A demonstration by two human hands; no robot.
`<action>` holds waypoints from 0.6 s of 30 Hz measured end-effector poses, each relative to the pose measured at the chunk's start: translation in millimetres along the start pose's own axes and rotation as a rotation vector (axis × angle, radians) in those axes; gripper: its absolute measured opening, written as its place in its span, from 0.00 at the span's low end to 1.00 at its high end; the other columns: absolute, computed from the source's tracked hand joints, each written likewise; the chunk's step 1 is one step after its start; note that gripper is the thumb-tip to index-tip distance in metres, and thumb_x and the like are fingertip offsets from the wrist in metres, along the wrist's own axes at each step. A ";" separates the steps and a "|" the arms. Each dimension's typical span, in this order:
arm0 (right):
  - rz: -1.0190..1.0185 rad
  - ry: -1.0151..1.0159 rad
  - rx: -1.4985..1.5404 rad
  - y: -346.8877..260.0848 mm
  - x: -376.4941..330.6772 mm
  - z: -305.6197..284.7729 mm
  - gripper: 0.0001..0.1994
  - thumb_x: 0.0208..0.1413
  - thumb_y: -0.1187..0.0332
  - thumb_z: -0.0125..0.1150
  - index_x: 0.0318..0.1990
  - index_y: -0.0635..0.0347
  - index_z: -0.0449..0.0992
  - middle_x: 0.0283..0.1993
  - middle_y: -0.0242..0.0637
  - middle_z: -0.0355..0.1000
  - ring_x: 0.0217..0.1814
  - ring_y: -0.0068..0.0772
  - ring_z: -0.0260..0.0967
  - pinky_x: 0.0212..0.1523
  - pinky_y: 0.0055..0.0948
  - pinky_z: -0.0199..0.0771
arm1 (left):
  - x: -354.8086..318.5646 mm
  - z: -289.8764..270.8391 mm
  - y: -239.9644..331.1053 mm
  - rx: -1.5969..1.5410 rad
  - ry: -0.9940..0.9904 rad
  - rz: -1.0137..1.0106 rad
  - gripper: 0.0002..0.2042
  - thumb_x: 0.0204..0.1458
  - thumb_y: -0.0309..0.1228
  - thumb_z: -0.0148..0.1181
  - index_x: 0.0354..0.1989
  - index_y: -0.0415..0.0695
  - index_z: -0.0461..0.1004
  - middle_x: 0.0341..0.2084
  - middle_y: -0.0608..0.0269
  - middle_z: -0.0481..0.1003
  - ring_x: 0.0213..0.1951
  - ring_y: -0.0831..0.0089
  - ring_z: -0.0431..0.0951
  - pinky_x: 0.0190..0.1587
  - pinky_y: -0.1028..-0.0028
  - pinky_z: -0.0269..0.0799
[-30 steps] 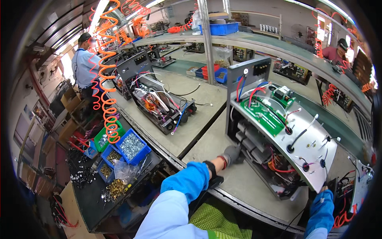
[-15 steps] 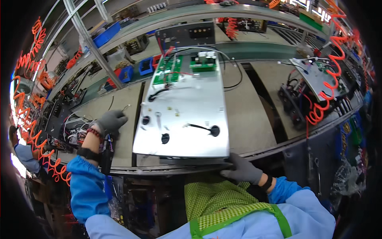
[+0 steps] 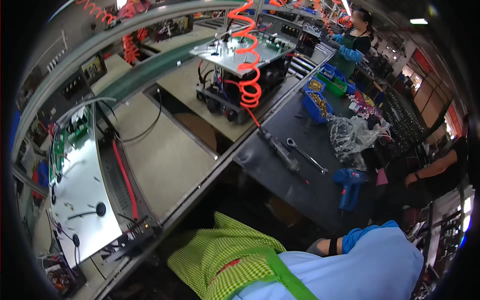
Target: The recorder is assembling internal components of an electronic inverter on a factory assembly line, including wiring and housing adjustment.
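Note:
My right hand (image 3: 316,247), in a grey glove, is low beside my green checked apron (image 3: 235,252); its fingers are hidden. My left hand is out of the picture. To the left, a white metal panel (image 3: 82,200) with green circuit boards (image 3: 77,127) and black cable grommets stands on a conveyor line. On the dark bench (image 3: 265,167) above my right hand lie a blue pistol-shaped power tool (image 3: 348,186), a combination wrench (image 3: 307,156) and a slim inline driver (image 3: 281,152) joined to a coiled red hose (image 3: 248,65).
A second unit (image 3: 240,75) with an upright panel of boards stands farther along the line. Blue bins (image 3: 316,107) of brass-coloured parts and crumpled clear plastic (image 3: 350,140) lie on the bench. One person (image 3: 352,42) stands at the far end; another person's arm (image 3: 435,167) shows at right.
The view has swung right, so the panel now appears at far left and the bench with tools has come into sight. My left hand has left the picture; my right is off the panel's edge.

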State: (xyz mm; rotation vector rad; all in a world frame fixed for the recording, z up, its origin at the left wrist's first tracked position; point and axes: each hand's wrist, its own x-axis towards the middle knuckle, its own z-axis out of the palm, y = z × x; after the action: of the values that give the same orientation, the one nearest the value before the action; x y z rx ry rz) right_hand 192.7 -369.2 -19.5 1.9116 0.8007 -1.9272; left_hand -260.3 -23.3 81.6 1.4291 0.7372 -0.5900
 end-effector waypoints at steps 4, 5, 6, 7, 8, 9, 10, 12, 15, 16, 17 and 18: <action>-0.158 0.093 0.682 54.1 -10.0 74.1 0.19 0.60 0.55 0.58 0.51 0.58 0.79 0.46 0.36 0.79 0.47 0.28 0.74 0.47 0.33 0.74 | -15.3 28.1 -16.1 0.039 -0.176 0.014 0.16 0.51 0.33 0.64 0.47 0.39 0.75 0.39 0.56 0.79 0.42 0.63 0.79 0.47 0.65 0.74; -0.149 0.087 0.622 56.2 -2.4 82.2 0.19 0.60 0.55 0.59 0.51 0.58 0.79 0.46 0.36 0.79 0.47 0.28 0.74 0.47 0.33 0.74 | -24.6 29.9 -19.4 0.049 -0.207 0.023 0.17 0.51 0.33 0.64 0.47 0.39 0.75 0.40 0.56 0.79 0.43 0.63 0.79 0.47 0.65 0.74; -0.150 0.086 0.567 54.3 7.8 86.7 0.19 0.59 0.55 0.59 0.51 0.58 0.79 0.46 0.37 0.79 0.47 0.29 0.74 0.47 0.33 0.74 | -36.9 27.9 -21.7 0.063 -0.226 0.035 0.18 0.51 0.33 0.65 0.48 0.39 0.75 0.41 0.56 0.79 0.44 0.63 0.79 0.48 0.65 0.74; -0.154 0.097 0.514 50.3 18.6 86.7 0.19 0.59 0.55 0.59 0.51 0.58 0.79 0.46 0.37 0.79 0.47 0.29 0.74 0.47 0.33 0.74 | -48.9 20.7 -21.9 0.074 -0.214 0.042 0.18 0.51 0.33 0.65 0.49 0.39 0.75 0.42 0.56 0.79 0.44 0.63 0.79 0.49 0.65 0.74; -0.162 0.110 0.468 46.0 26.9 84.6 0.19 0.59 0.55 0.59 0.50 0.58 0.79 0.46 0.37 0.79 0.46 0.29 0.74 0.47 0.34 0.74 | -60.8 7.0 -19.6 0.091 -0.168 0.043 0.19 0.51 0.33 0.66 0.50 0.39 0.75 0.42 0.56 0.80 0.45 0.64 0.79 0.50 0.65 0.74; -0.171 0.119 0.427 41.3 34.8 80.5 0.19 0.59 0.55 0.59 0.50 0.58 0.79 0.46 0.37 0.79 0.46 0.30 0.74 0.47 0.34 0.74 | -71.9 -15.8 -16.4 -0.031 -0.087 -0.194 0.20 0.52 0.31 0.66 0.52 0.35 0.73 0.41 0.56 0.79 0.43 0.68 0.80 0.49 0.68 0.75; -0.176 0.134 0.392 36.4 42.1 76.5 0.19 0.58 0.55 0.59 0.50 0.58 0.79 0.46 0.38 0.79 0.46 0.30 0.74 0.47 0.34 0.74 | -73.8 -33.0 -14.7 0.096 -0.041 -0.129 0.20 0.51 0.30 0.66 0.52 0.35 0.73 0.40 0.54 0.79 0.42 0.68 0.80 0.49 0.68 0.75; -0.190 0.142 0.333 27.6 53.3 68.4 0.19 0.58 0.55 0.59 0.50 0.58 0.80 0.46 0.38 0.79 0.46 0.31 0.75 0.47 0.35 0.74 | -63.7 -51.1 -14.9 0.188 -0.149 -0.105 0.21 0.52 0.31 0.66 0.52 0.34 0.72 0.42 0.51 0.79 0.44 0.66 0.79 0.49 0.68 0.75; -0.203 0.149 0.264 21.2 57.7 56.9 0.19 0.57 0.55 0.60 0.49 0.58 0.80 0.46 0.39 0.79 0.46 0.33 0.75 0.47 0.35 0.74 | -30.0 -26.9 -20.5 0.138 -0.355 0.004 0.22 0.54 0.32 0.63 0.55 0.34 0.71 0.44 0.53 0.78 0.47 0.66 0.78 0.52 0.68 0.74; -0.211 0.159 0.264 19.1 59.2 55.0 0.19 0.57 0.55 0.60 0.49 0.58 0.80 0.46 0.39 0.79 0.46 0.33 0.75 0.47 0.35 0.74 | -16.9 -13.6 -22.6 0.114 -0.367 0.029 0.22 0.54 0.33 0.63 0.55 0.34 0.71 0.45 0.53 0.78 0.48 0.65 0.77 0.52 0.68 0.74; -0.209 0.164 0.257 18.8 59.5 52.0 0.19 0.56 0.55 0.60 0.49 0.58 0.80 0.46 0.39 0.79 0.46 0.33 0.75 0.47 0.36 0.75 | -8.3 -3.0 -24.2 0.093 -0.332 0.024 0.22 0.55 0.33 0.63 0.55 0.34 0.70 0.45 0.53 0.78 0.48 0.65 0.77 0.53 0.68 0.73; -0.210 0.166 0.251 18.8 59.4 49.5 0.19 0.56 0.55 0.60 0.49 0.58 0.80 0.46 0.40 0.79 0.46 0.34 0.75 0.47 0.36 0.75 | -2.5 5.5 -25.2 0.068 -0.289 0.012 0.22 0.55 0.33 0.62 0.55 0.34 0.70 0.45 0.52 0.77 0.48 0.65 0.77 0.53 0.68 0.73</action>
State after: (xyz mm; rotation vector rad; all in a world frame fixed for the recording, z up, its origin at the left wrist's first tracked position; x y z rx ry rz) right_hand 159.8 -403.3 -83.4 2.2391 0.8720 -2.0981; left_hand -280.3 -30.7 66.9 1.3727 0.4829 -0.7990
